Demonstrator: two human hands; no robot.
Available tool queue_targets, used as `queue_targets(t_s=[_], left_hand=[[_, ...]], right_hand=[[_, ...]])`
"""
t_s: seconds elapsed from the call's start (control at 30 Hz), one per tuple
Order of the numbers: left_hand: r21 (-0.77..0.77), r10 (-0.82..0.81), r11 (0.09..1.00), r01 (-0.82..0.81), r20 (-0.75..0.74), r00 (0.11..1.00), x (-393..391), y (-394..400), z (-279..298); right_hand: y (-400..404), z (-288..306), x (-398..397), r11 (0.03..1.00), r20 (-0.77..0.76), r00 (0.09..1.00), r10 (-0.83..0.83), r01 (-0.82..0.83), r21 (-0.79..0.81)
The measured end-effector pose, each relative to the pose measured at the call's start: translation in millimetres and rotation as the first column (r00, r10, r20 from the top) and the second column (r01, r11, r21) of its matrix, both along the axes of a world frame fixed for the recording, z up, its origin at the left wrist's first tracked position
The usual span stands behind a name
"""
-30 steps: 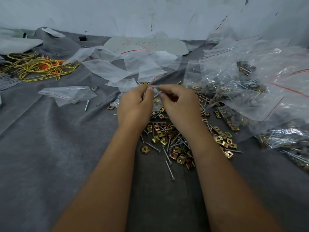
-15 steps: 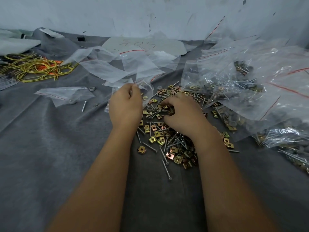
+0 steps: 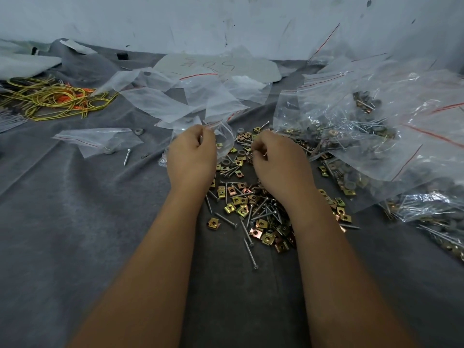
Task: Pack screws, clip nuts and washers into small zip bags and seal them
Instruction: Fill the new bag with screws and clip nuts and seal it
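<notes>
A single wide-angle view, worn on the person's head, looks forward and steeply down along both forearms to the grey cloth they work on. It sits close above the near edge, so the arms fill the near half and the wall closes the far side. Straight lines bend toward the frame's left and right edges.

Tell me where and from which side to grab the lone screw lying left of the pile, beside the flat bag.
Pinch the lone screw across its shank near the middle, coming straight down from above. It lies flat on the grey cloth, head away from the person, with bare cloth either side, so fingers probably fit astride it.
</notes>
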State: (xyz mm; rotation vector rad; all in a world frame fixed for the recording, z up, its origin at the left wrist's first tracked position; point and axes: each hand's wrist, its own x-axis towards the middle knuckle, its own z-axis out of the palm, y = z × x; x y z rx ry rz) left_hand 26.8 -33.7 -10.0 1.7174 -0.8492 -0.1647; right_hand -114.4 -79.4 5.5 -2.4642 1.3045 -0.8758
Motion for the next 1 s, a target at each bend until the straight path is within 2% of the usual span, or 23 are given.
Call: queue_targets(t_s=[0.17,0.33,0.53,0.6,0.77,0.87,1.0], left_hand=[[-0.008,-0.022,1.000,0.022,-0.023,0.999,0.0,0.1,0.2],[-0.024,-0.072,0.997,0.071,-0.053,0.996,-2.0,3.4,1.5],[-0.011,-0.087,0.996,0.087,-0.012,0.996,-4.3,4.5,2.3],[0.010,-0.096,0.995,0.096,0.025,0.995,-4.9,4.8,1.2],[0.031,-0.126,0.992,0.124,0.091,0.988,-5.8,5.3,0.7],[0.006,-0.134,0.991,0.134,0.096,0.986,-6.6,5.4,1.6],[0.010,-0.129,0.992,0.129,0.109,0.986,-6.2,4.8,1.3]], right_hand=[[0.8,-0.2,-0.2,1.000,0.105,0.994,0.025,-0.023,-0.018],[-4.4,0.9,1.6,0.996,0.214,0.977,-0.002,-0.017,0.085],[1.3,3.5,4.3,0.977,0.424,0.905,0.024,-0.110,0.180],[0.1,3.1,3.7,0.986,0.461,0.887,0.033,-0.104,0.130],[5.0,2.7,10.1,0.989,0.402,0.904,0.148,-0.144,-0.039],[8.6,4.3,13.2,0.985,0.431,0.890,0.149,-0.174,0.018],[8.8,10.2,9.7,0.988,0.583,0.806,0.105,-0.151,0.032]])
